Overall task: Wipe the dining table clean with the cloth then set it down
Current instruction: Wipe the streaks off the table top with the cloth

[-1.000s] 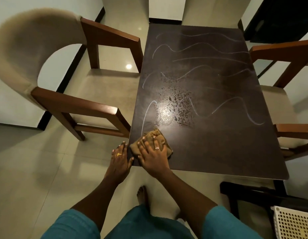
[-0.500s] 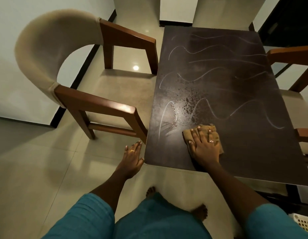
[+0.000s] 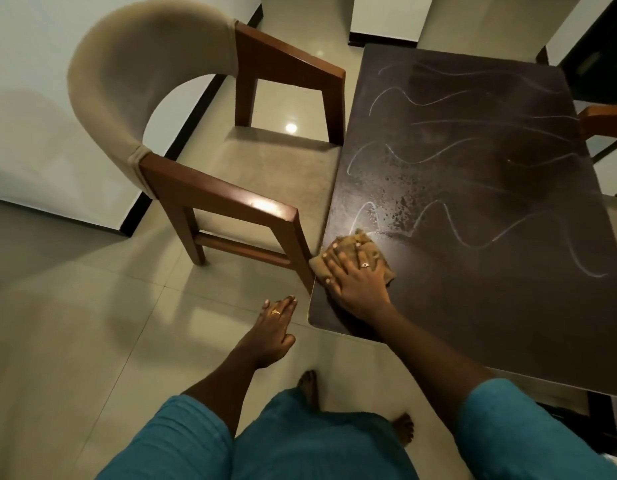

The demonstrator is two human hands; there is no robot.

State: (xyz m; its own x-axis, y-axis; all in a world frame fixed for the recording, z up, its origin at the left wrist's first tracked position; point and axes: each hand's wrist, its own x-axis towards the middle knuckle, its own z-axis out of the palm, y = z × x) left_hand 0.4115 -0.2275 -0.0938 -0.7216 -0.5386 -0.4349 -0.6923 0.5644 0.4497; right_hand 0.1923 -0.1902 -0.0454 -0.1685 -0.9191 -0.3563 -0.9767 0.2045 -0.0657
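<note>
The dark dining table (image 3: 490, 271) fills the right of the head view, marked with pale wavy streaks and a speckled wet patch (image 3: 400, 206). A crumpled tan cloth (image 3: 355, 242) lies at the table's near left edge. My right hand (image 3: 357, 275) presses flat on top of the cloth, fingers spread, one finger ringed. My left hand (image 3: 274, 327) hovers off the table beside its near left corner, fingers loosely extended, holding nothing.
A wooden armchair (image 3: 231, 192) with a beige padded back and seat stands against the table's left side, its front leg touching close to the cloth. Another chair's arm (image 3: 604, 119) shows at the right edge. Tiled floor (image 3: 75, 341) lies below, with my bare feet on it.
My right hand has slid the cloth leftward from the table's near middle back to the left edge. My left hand stays off the table near the corner.
</note>
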